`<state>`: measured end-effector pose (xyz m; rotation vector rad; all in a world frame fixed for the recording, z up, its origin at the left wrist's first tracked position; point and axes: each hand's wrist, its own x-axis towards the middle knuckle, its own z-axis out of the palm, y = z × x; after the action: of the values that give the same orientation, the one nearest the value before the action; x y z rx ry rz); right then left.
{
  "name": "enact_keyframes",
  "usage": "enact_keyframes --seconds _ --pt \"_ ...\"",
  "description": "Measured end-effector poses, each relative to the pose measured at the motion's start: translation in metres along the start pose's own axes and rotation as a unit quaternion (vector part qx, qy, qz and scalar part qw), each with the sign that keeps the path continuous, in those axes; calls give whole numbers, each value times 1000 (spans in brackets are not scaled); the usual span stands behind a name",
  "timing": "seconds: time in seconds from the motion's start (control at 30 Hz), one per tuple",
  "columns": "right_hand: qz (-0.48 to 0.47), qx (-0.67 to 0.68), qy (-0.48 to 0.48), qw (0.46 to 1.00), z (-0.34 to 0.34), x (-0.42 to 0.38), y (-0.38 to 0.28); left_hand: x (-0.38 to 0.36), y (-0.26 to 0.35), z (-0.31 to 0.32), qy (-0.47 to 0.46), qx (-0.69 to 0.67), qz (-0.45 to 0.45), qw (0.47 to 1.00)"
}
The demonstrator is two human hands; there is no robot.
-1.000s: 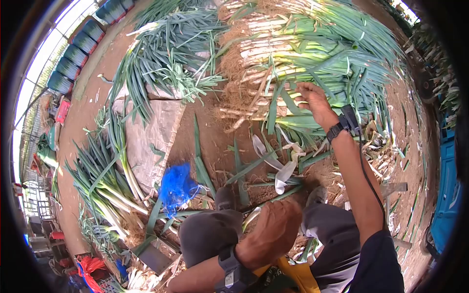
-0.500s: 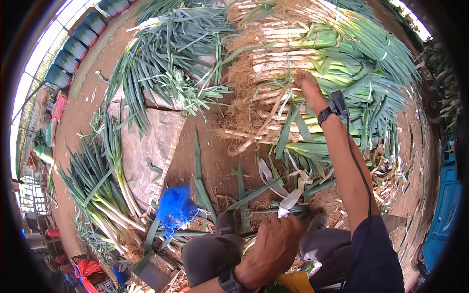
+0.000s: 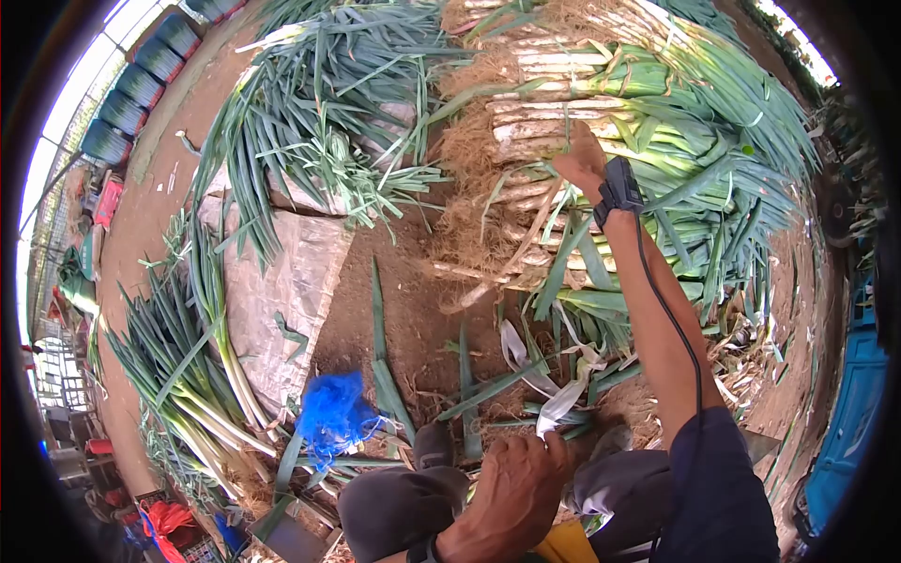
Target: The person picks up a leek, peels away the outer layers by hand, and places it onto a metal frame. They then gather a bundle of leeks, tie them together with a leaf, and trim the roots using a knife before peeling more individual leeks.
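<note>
My right hand (image 3: 582,158) reaches forward onto the pile of bundled leeks (image 3: 648,131), its fingers bent around a green tie on one bundle's white stalks. Brown roots (image 3: 469,188) hang at the pile's left side. Low in the view, above my knees, my left hand (image 3: 514,488) is closed, with the end of a whitish, translucent strip (image 3: 563,399) at its fingers. That strip runs up and right from the hand over scattered green leaves.
Loose leeks (image 3: 202,394) lie at the left beside a plastic sheet (image 3: 282,281). More green leaves (image 3: 328,94) are heaped at the upper left. A blue net (image 3: 335,418) lies near my left knee. A blue crate (image 3: 849,413) stands at the far right.
My right hand has shifted slightly and turned over the bundle. My left hand has moved a little down and left. The camera view has shifted slightly.
</note>
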<state>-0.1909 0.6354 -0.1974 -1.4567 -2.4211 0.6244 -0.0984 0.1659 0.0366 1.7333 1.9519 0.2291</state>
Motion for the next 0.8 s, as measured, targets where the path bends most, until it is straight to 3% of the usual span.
enact_keyframes --seconds 0.07,0.13,0.17,0.23,0.33,0.43,0.5,0.63,0.77,0.8 --pt "31 2 45 999 12 0 -12 -4 -1 -1 60 41 2 997" --pt "37 175 -27 984 1 -7 -15 -9 2 -11 113 109 15 987" --pt "49 257 -61 963 -4 -9 -16 -4 -1 -5 56 50 11 997" --pt "51 474 -111 872 -42 -45 -30 10 -9 12 -58 -70 1 996" --pt "58 473 -99 873 -51 -45 -27 1 3 -16 187 116 53 974" --pt "70 395 -51 914 -49 -43 -32 8 4 1 -43 10 6 999" --pt "22 337 16 941 -21 -23 -15 6 10 -5 -83 -4 -4 997" --pt "49 407 -9 912 -30 -43 -23 16 12 8 -132 -50 -37 989" --pt "64 488 20 870 -61 -104 -16 5 23 11 -93 -34 -21 995" --pt "76 540 11 838 -74 -129 -18 1 25 13 -68 -34 -7 997"
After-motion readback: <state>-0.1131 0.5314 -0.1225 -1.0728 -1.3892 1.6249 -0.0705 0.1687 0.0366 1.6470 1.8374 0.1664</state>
